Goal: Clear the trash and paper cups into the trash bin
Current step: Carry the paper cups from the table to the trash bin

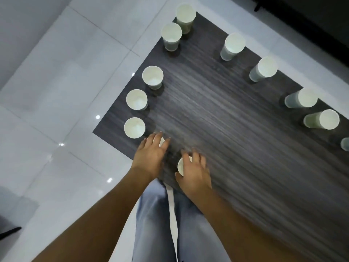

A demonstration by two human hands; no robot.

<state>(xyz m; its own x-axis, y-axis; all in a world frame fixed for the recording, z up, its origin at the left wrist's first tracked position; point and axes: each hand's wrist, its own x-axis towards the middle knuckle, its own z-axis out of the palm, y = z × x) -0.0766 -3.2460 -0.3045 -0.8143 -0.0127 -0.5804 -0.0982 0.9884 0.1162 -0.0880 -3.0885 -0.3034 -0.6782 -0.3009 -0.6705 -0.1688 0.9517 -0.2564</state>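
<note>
Several white paper cups stand upright along the edges of a dark wood-grain table (217, 110). My left hand (151, 156) lies over a cup (161, 141) at the near left edge, its fingers spread across the rim and most of the cup hidden. My right hand (195, 171) curls round another cup (182, 166) near the table's front corner, thumb on its left side. More cups stand just beyond, the closest one (134, 128) beside my left fingertips. No trash bin is in view.
Cups line the left edge (136, 99) and the right edge (263, 69), with one cut off at the far right (345, 144). White glossy floor tiles (56, 91) surround the table. My jeans-clad legs (170, 224) stand against the near corner.
</note>
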